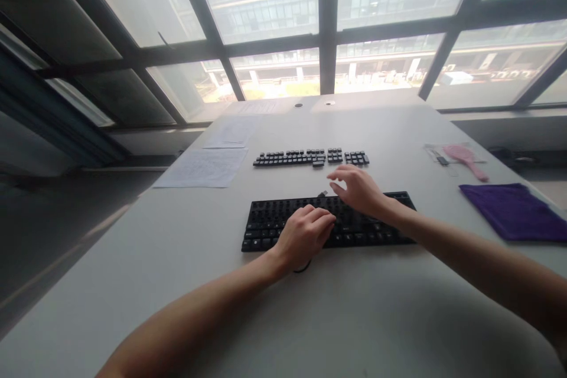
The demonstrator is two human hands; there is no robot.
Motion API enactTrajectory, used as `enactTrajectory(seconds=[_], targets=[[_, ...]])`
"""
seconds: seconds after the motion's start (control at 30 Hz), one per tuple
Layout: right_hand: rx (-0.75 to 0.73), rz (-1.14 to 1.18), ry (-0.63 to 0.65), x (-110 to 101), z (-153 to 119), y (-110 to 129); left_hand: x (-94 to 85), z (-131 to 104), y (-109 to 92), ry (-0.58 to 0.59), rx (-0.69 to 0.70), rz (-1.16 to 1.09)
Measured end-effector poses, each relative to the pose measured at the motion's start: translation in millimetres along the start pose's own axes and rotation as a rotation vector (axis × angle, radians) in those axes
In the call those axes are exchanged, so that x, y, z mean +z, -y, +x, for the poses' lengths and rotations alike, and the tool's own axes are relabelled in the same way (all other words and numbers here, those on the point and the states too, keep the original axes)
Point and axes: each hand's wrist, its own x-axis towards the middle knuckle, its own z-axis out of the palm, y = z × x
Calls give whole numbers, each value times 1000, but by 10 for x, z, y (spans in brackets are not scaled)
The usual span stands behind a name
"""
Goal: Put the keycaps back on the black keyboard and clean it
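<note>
A black keyboard [266,227] lies across the white table in front of me. Its upper rows look bare of keycaps, while the lower rows still carry them. My left hand [308,229] rests over the middle of the keyboard, fingers curled together; whatever they hold, if anything, is hidden. Above the keyboard's back edge hovers my right hand [357,189], thumb and fingers apart, with nothing visible in it. Just beyond it, loose black keycaps [287,158] stand laid out in rows like a keyboard. A USB plug [322,194] pokes out at the keyboard's far edge.
Printed papers [199,168] lie on the left side of the table [177,283]. To the right are a folded purple cloth [514,211], a pink hairbrush-like object [465,159] and a small dark item on clear plastic. Large windows [274,0] rise behind the table.
</note>
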Motion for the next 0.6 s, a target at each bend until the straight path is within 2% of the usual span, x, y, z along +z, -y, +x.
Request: enactTrajectory(seconds=[0.13, 0.23, 0.43, 0.6], targets=[[-6, -241, 82, 187, 562, -268, -12, -13, -9, 3, 13, 31], [-42, -370, 159, 334, 777, -412, -26, -29, -8, -5, 9, 37], [-156, -486, 199, 505, 865, -525, -18, -44, -13, 11, 13, 38], [-207, -465, 180, 564, 861, -548, -16, -41, -20, 12, 9, 40]])
